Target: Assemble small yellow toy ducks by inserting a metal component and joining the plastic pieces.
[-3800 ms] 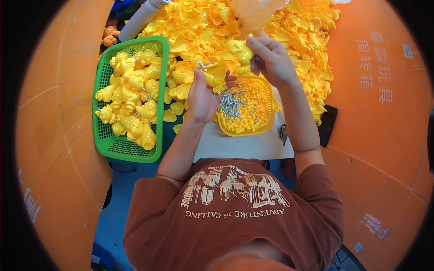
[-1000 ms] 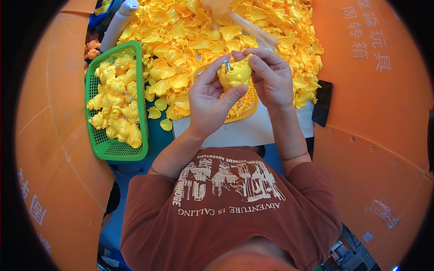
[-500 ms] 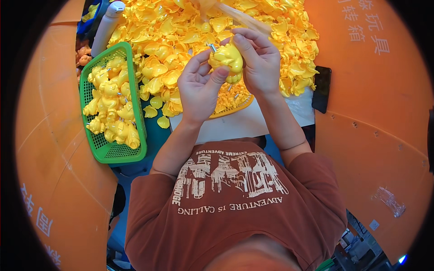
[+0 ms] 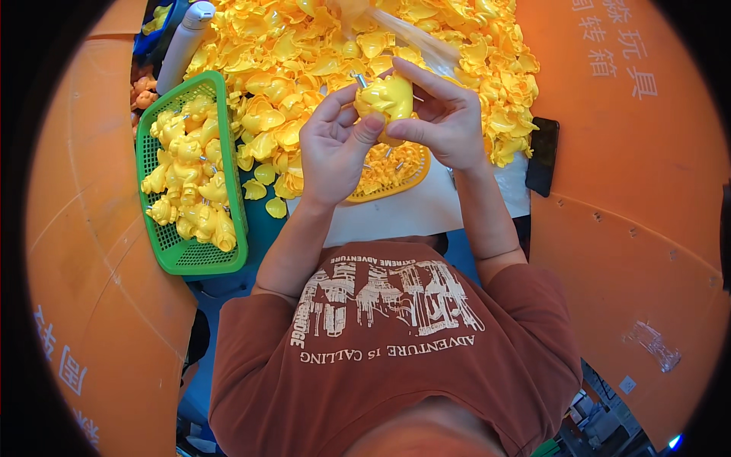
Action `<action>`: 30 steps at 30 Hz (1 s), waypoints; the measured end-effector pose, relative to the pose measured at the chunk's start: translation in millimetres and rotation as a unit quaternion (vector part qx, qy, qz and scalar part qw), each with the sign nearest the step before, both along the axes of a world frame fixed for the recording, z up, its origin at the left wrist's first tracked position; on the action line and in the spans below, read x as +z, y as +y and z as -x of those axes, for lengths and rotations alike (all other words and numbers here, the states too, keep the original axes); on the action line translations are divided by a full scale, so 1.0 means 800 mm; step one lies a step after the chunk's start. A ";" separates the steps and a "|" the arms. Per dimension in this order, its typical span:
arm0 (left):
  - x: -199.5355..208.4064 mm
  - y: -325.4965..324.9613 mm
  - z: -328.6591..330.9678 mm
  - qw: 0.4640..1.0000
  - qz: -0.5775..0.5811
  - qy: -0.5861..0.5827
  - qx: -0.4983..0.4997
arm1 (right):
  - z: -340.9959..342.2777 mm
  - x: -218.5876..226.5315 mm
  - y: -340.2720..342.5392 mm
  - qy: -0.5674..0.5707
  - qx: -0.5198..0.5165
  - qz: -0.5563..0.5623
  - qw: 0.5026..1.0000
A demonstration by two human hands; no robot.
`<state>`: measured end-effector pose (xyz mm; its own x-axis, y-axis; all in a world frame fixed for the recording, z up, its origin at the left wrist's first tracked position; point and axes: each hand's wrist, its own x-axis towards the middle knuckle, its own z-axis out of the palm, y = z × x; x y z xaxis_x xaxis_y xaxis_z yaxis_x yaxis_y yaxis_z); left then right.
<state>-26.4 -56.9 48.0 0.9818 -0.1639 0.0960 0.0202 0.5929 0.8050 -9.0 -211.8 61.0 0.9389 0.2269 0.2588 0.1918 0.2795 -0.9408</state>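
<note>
A glossy yellow plastic toy figure (image 4: 385, 97) is held up between both hands, with a metal pin sticking out at its upper left. My left hand (image 4: 335, 145) is closed on its left side, the thumb pressed on its front. On the other side my right hand (image 4: 445, 118) grips the figure, thumb at the lower right and index finger stretched along the top. Its remaining fingers are partly hidden behind the toy. Just below the hands sits a yellow basket (image 4: 388, 192) of small yellow parts and metal pins.
A heap of yellow shell pieces (image 4: 282, 46) covers the table's far side. At left stands a green basket (image 4: 199, 265) of yellow figures, with a pale bottle (image 4: 183, 47) behind it. A dark phone (image 4: 543, 156) lies at right. Orange panels (image 4: 624, 228) flank both sides.
My right hand has shifted its grip: the thumb moved from the figure's top down to its lower right, and the fingers opened out. My left hand keeps its hold.
</note>
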 end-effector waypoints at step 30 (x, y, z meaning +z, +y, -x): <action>-0.011 0.005 -0.020 0.969 0.202 0.141 0.015 | 0.018 -0.003 0.030 0.116 -0.040 0.032 0.992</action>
<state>-10.1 -53.1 39.1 0.9821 -0.1395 -0.1264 0.1832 0.8625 0.4718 -23.6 -187.6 58.9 0.9871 0.1587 0.0218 -0.0122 0.2098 -0.9777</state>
